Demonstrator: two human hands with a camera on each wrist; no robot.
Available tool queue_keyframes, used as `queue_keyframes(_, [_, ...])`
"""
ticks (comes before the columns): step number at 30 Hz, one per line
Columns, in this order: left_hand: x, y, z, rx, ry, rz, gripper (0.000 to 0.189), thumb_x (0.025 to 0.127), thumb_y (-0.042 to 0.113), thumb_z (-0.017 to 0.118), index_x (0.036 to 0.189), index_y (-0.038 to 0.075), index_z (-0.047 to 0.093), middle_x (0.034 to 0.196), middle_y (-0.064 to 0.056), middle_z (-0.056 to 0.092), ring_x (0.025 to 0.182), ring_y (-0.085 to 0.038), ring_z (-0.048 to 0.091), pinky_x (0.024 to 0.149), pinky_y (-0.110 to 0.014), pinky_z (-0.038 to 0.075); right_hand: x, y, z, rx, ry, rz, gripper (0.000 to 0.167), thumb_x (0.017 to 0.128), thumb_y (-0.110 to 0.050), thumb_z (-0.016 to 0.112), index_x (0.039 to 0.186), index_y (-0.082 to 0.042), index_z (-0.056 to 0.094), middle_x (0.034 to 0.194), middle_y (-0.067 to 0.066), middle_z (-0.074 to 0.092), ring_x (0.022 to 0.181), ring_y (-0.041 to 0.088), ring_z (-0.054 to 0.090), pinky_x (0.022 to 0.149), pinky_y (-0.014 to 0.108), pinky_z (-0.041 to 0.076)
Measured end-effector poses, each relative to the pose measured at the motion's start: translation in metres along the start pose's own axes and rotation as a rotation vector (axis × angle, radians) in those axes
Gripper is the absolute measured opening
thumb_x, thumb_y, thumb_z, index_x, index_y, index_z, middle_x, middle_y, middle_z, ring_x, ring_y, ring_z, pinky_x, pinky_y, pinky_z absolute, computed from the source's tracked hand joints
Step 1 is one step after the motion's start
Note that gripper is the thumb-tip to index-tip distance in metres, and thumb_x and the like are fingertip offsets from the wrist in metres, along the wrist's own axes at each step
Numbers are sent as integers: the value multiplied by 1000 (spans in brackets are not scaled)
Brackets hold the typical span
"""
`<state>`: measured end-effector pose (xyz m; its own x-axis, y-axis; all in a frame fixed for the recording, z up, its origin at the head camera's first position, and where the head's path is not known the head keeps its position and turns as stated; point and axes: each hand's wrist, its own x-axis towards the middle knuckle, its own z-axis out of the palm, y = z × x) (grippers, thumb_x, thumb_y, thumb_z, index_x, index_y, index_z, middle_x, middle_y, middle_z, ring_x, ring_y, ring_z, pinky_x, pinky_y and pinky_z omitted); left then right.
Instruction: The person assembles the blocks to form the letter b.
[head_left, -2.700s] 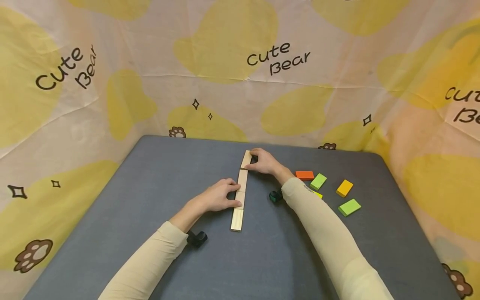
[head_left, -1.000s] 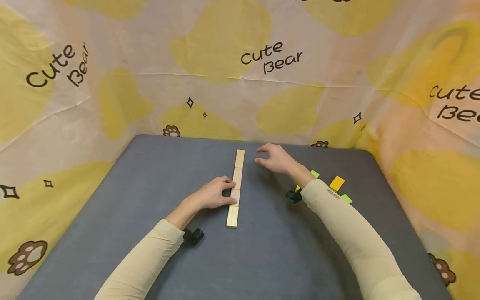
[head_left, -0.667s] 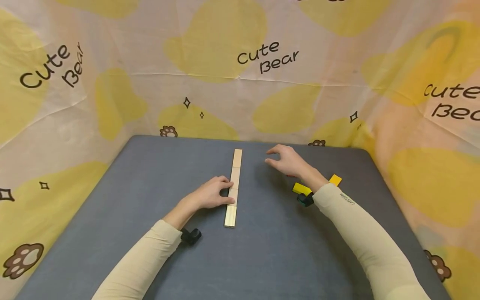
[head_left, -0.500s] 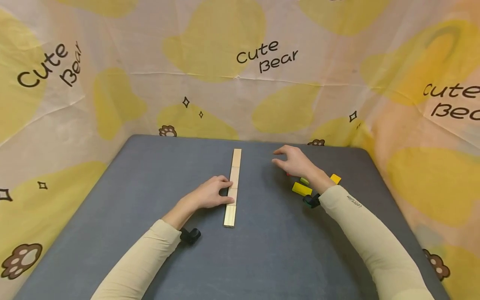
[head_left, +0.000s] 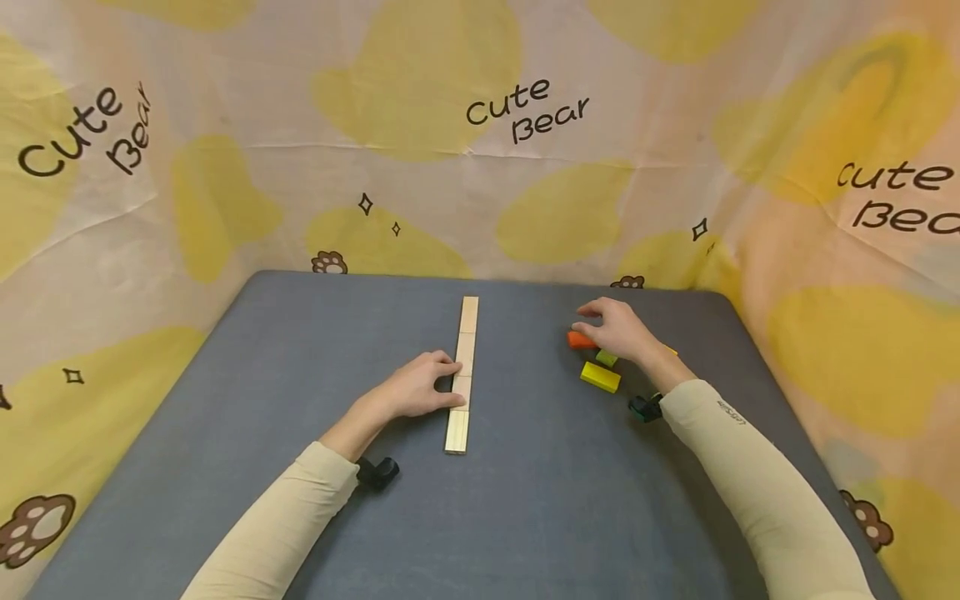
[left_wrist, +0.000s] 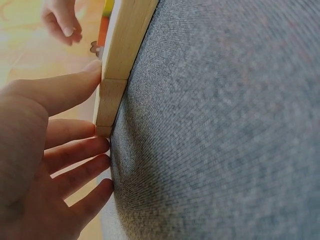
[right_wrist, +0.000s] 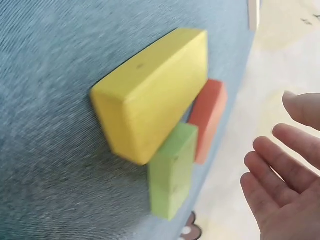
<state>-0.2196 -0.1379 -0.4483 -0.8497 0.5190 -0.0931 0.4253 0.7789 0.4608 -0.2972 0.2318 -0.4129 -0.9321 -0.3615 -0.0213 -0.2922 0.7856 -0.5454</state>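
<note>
Head view: near the centre of the frame, the side of a row of four plain wooden blocks [head_left: 466, 354] is touched by the thumb and fingertips of the left hand [head_left: 416, 387], which are held apart and not wrapped around it. In the left wrist view, the fingers are seen extended against the wood. The row is laid end to end, running up and down the middle of the frame.

To the right, nothing is held by the right hand [head_left: 618, 327]; its thumb and fingers are parted above a red-orange block [head_left: 580, 340]. Just below are seen a green block [head_left: 607, 358] and a yellow block [head_left: 601, 377]; another, orange-yellow, is mostly hidden by the wrist. All are set on a grey-blue padded surface [head_left: 525, 508], backed by a "Cute Bear" printed cloth [head_left: 420, 83] across the upper frame.
</note>
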Motion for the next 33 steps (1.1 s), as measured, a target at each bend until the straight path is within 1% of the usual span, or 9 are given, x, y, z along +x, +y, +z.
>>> queue_keyframes(9, [-2,0,2,-1,5,2,68,92,38,76,145,1,56,133,-13,58,122,-30,54,101,-47,45,-10,20,4,-25,-25,34,49,100,-25,66,136,8,59,132,26,59,122,42,55,101,57,45])
queue_keyframes(15, [-2,1,0,-9,1,-4,68,92,39,76,146,2,55,134,-12,57,123,-30,53,102,-47,45,-12,31,4,-73,-23,47,49,99,-26,69,133,8,61,126,25,60,115,40,56,98,56,46])
queue_keyframes(20, [-1,1,-2,-9,-3,2,68,92,39,75,146,3,55,134,-11,57,123,-29,53,101,-47,45,-12,40,5,-69,-35,69,46,97,-24,71,131,7,64,122,24,63,108,37,57,94,55,47])
queue_keyframes(25, [0,0,0,-6,0,4,67,92,39,75,145,3,56,132,-11,58,120,-29,54,99,-47,46,-11,43,6,-62,-35,71,43,96,-23,72,128,6,65,121,22,65,104,35,58,93,53,48])
queue_keyframes(30, [-1,-1,0,-6,6,1,68,92,39,75,146,3,55,133,-11,58,121,-29,54,100,-47,46,-7,42,9,-68,-11,52,42,94,-20,74,127,5,67,122,24,65,106,37,59,95,54,48])
queue_keyframes(33, [-1,-1,0,-6,7,0,68,93,39,75,146,3,55,133,-11,57,121,-29,54,100,-47,45,-3,42,12,-71,-12,47,42,94,-19,74,127,5,67,124,25,65,107,38,59,95,54,47])
